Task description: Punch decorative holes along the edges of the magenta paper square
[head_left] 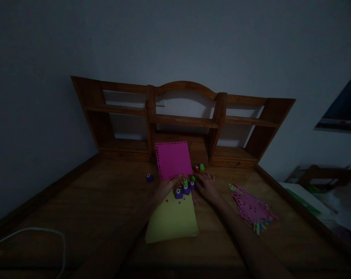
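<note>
A pink sheet (173, 159) has rows of small punched holes along its left and top edges. My left hand (170, 185) is at its lower edge, with fingers bent and seemingly pinching the paper. Just right of the sheet's lower corner, a small green craft punch (193, 178) sits beside the fingertips of my right hand (207, 186), whose fingers are apart over the desk. Between my hands stand several punches, among them a purple punch (179, 193) and a green punch (185, 182). They stand at the top of a yellow paper stack (172, 223) dotted with tiny pink cut-outs. Dim light blurs finger details.
A red punch (197, 169) and another green punch (202, 167) stand behind my right hand. One purple punch (149, 178) is at left. Hole-riddled paper strips (252, 209) lie in a pile at right. A wooden shelf (184, 122) backs the desk; a white cable (42, 229) crosses front left.
</note>
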Tool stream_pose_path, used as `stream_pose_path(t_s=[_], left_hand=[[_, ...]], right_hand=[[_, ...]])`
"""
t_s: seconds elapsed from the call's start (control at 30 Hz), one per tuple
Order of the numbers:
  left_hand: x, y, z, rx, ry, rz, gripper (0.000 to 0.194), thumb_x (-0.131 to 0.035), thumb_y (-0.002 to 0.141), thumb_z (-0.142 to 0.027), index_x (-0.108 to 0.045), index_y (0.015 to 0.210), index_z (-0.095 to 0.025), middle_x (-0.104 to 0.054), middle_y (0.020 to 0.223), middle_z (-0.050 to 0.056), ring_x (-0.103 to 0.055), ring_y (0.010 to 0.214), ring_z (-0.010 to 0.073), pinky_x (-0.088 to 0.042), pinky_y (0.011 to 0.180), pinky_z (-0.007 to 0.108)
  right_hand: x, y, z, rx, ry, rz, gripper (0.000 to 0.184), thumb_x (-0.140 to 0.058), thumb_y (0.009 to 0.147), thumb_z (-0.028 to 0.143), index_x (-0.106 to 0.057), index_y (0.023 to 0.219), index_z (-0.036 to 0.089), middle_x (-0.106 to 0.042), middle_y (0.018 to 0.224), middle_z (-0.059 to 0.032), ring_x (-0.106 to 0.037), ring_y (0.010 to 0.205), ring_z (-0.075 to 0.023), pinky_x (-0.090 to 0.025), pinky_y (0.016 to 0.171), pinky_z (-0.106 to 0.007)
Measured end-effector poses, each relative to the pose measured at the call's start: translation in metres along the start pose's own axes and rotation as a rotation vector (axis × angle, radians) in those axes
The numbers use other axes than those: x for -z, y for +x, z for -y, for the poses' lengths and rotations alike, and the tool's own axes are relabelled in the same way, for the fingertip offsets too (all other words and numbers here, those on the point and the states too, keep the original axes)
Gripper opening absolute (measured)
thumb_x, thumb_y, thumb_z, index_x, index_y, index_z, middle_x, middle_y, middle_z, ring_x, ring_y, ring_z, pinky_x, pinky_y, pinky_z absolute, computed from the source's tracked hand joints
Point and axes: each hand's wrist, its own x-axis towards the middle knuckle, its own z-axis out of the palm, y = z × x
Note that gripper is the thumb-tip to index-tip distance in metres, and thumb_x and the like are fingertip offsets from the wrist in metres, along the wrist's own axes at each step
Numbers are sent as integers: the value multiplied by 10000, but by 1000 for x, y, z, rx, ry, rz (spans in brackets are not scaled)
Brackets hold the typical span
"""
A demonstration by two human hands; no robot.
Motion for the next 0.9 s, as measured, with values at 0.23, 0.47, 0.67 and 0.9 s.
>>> stream_pose_path(t_s=[0.23,0.47,0.67,0.9], left_hand=[[0,3,-1,87,-19,-15,445,-691,738,-568,-764,855,-145,-719,728,88,-652,611,188,-528,606,305],[0,-1,-13,125,0,-46,498,-664,715,-635,-749,775,-149,-712,709,75,-660,653,202,-536,671,326],[1,-2,-18,106,9,-62,498,-603,770,-636,-720,671,-162,-705,677,68,-663,688,201,-518,737,317],[3,0,-14,105,-96,-62,472,-631,775,-595,-749,810,-140,-719,724,79,-647,689,190,-510,764,320]], right_hand=[[-1,2,0,-31,4,-50,329,-602,834,199,-660,1155,242,-701,1067,-94,-579,1051,-282,-343,981,-434],[5,3,9,-197,425,-274,440,-644,814,316,-622,1247,239,-720,1030,-79,-656,883,-253,-491,803,-380],[2,9,7,-432,1254,-320,342,-726,773,432,-702,1038,217,-735,1045,-65,-692,955,-239,-540,870,-378],[5,5,14,-393,1628,-167,213,-786,747,322,-707,927,241,-715,1090,-29,-647,1076,-215,-479,1024,-385]])
